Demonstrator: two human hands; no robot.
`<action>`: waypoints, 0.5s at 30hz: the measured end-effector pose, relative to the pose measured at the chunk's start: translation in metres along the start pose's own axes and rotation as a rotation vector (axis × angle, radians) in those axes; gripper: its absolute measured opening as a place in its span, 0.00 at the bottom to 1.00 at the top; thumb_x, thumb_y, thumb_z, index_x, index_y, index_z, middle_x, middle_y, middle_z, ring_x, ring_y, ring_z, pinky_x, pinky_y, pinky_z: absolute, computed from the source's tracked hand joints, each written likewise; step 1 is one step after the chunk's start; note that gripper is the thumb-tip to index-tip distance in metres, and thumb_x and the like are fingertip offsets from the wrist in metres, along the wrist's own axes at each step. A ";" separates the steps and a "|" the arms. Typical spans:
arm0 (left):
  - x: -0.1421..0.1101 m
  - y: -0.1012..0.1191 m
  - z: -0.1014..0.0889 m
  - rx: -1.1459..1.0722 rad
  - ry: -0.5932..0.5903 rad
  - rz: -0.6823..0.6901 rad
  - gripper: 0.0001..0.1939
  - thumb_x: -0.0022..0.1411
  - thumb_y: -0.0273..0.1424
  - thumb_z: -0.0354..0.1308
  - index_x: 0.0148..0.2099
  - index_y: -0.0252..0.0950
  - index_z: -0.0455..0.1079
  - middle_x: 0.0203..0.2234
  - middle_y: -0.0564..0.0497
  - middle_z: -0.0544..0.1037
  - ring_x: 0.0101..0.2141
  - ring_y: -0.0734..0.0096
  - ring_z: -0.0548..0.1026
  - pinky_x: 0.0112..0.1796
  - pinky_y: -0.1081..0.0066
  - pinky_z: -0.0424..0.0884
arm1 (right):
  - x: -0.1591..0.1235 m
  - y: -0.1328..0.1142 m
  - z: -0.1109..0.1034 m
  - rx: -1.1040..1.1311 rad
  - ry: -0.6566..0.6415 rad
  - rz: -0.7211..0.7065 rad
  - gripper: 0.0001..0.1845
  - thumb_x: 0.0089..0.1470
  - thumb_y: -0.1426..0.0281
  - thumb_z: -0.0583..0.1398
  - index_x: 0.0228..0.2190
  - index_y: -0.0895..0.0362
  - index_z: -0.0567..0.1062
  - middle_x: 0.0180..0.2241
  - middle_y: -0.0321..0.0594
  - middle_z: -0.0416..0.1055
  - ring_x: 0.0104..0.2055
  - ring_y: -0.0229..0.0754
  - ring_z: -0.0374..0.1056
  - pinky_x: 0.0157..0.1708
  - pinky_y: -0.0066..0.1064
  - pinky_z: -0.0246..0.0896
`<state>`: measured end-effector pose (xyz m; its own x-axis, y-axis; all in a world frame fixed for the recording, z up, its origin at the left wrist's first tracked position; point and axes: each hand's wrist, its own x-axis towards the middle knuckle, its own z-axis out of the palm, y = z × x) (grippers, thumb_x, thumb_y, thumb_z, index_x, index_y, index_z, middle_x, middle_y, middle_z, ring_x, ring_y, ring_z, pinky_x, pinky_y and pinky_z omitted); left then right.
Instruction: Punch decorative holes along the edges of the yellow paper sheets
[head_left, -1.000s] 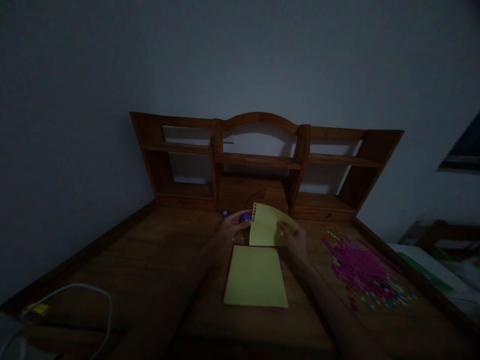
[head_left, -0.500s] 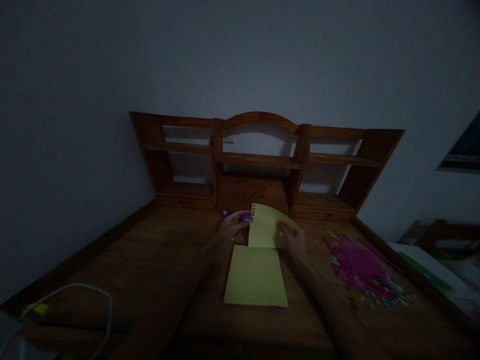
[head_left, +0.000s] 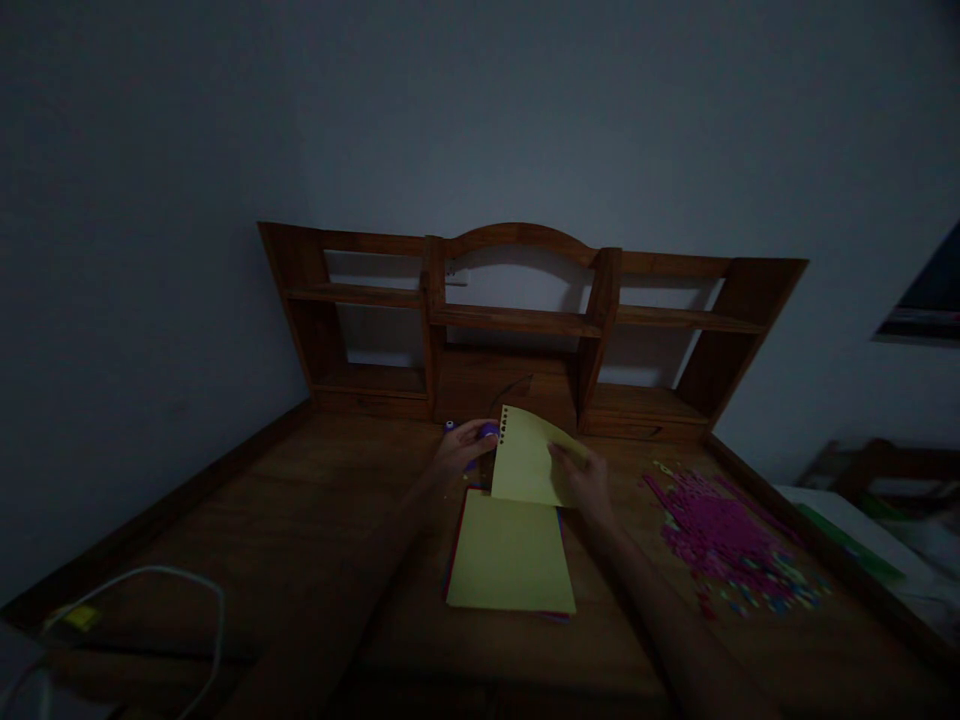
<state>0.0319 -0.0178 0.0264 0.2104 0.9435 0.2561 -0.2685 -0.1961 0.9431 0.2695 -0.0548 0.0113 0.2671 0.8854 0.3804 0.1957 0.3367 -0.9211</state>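
Note:
My left hand [head_left: 459,450] is closed around a small purple hole punch [head_left: 489,430] at the edge of a yellow sheet of paper [head_left: 525,460]. A column of small punched holes runs down the sheet's left edge. On the right side of that sheet, my right hand [head_left: 589,480] pinches it and holds it raised and slightly curved. Below lies a stack of coloured paper [head_left: 510,555] with a yellow sheet on top and red and blue edges showing. Another small purple item [head_left: 450,427] sits behind my left hand; its kind is too dark to tell.
To the right, a heap of pink paper strips and coloured bits [head_left: 712,530] spreads over the wooden desk [head_left: 315,500]. A wooden shelf unit [head_left: 517,318] stands along the back. At the left front lie a white cable [head_left: 172,572] and a yellow object [head_left: 81,617].
The yellow sheet has moved slightly left and down, its lower edge now overlapping the stack. My right hand has shifted a little left with it; my left hand has barely moved.

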 end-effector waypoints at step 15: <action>0.008 -0.018 -0.005 -0.039 0.002 -0.049 0.25 0.48 0.37 0.73 0.48 0.34 0.75 0.44 0.44 0.80 0.43 0.61 0.78 0.49 0.62 0.71 | -0.001 -0.001 0.000 -0.062 -0.015 -0.051 0.23 0.48 0.51 0.65 0.37 0.56 0.82 0.36 0.46 0.81 0.37 0.53 0.76 0.36 0.41 0.70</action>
<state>0.0333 -0.0053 0.0101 0.2228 0.9521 0.2094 -0.2942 -0.1391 0.9456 0.2692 -0.0560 0.0113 0.2412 0.8727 0.4245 0.2666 0.3610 -0.8936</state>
